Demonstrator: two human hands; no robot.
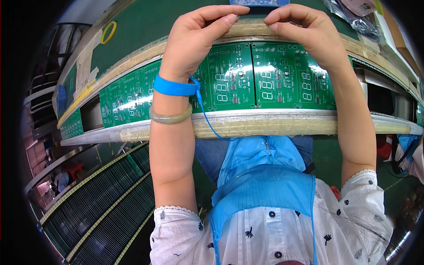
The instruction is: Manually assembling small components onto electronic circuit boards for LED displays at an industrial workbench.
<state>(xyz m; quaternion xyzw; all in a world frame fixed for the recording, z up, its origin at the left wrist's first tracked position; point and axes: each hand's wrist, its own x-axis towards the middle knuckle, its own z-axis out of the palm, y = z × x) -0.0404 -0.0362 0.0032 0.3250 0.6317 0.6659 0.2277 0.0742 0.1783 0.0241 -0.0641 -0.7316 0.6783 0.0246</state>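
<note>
Both hands are raised over the far rail of a bench track, their fingertips facing each other a short way apart. My left hand pinches a tiny greyish piece by the thumb tip, too small to name. Thumb and forefinger of my right hand are drawn together; whatever may be between them is hidden. Below the hands, green circuit boards with white digit displays lie side by side in the track. A blue wrist strap with a coiled cord and a pale bangle circle my left wrist and forearm.
Just beyond my fingertips sits a blue tray. Plastic bags lie at the far right, a yellow ring at the far left. Wooden and metal rails border the boards. Slotted black racks stand at the lower left.
</note>
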